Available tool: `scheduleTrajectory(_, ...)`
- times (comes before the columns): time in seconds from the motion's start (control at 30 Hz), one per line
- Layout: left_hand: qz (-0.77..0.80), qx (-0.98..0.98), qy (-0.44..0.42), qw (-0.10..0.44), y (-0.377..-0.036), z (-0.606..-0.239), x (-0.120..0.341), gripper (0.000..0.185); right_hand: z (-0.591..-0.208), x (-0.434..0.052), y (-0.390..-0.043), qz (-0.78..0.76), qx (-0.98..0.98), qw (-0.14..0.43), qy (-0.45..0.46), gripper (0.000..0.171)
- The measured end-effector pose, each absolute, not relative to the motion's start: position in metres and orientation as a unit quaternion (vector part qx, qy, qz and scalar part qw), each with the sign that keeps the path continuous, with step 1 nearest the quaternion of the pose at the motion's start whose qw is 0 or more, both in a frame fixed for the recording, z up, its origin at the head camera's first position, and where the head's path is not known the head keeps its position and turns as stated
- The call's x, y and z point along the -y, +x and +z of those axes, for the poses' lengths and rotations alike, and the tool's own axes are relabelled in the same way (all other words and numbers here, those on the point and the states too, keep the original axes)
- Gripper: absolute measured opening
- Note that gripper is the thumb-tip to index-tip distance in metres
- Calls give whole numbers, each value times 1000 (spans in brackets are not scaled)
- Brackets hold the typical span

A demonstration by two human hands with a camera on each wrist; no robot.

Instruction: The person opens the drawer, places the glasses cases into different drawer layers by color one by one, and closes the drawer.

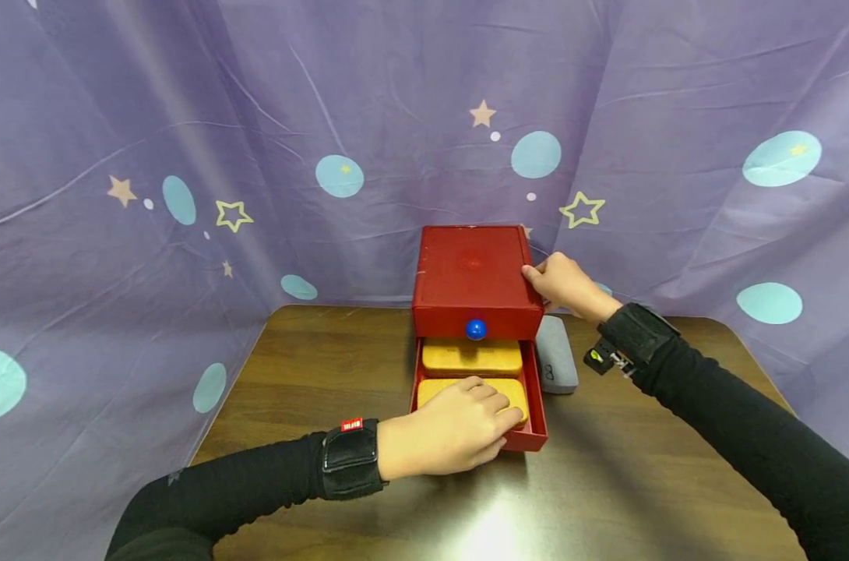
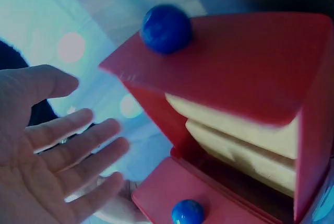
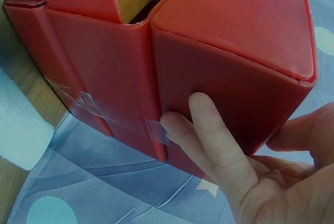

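A red drawer box with blue knobs stands at the table's back edge. Its drawer below the top one is pulled out and contains two yellow tins. My left hand hovers around the drawer's front, overlapping the nearer tin in the head view. The left wrist view shows its fingers spread and apart from the drawer front, holding nothing. My right hand grips the top right edge of the box. Its thumb lies over the top, while two fingers press the side wall.
A grey case with a small glasses-like mark lies right of the box. Clear tape spans the box's stacked sections. Behind the wooden table hangs a purple curtain with stars and dots.
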State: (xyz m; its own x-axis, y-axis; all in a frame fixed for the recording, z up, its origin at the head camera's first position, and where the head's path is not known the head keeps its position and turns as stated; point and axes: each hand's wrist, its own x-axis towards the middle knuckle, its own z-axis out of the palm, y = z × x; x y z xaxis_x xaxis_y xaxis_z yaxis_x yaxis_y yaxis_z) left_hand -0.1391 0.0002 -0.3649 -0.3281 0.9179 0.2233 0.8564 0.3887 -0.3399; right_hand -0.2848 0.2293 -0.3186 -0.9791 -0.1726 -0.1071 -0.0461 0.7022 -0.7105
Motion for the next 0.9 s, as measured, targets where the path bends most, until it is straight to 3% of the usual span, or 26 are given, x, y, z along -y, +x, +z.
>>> scheduleTrajectory(0.17, 86, 756, -575, 300, -136, -382, 0, 23, -318, -229, -286, -383, -919, 79, -61, 48)
scheduleTrajectory(0.3, 128, 717, -591, 346, -136, -389, 2, 27, -318, -230, -287, -382, -919, 76, -66, 47)
scheduleTrajectory(0.67, 258, 656, -648, 287, -129, -422, 14, 41, -320, -231, -287, -379, -919, 76, -75, 47)
scheduleTrajectory(0.9, 316, 625, -655, 283, -130, -444, 23, 44, -318, -230, -284, -384, -917, 78, -73, 47)
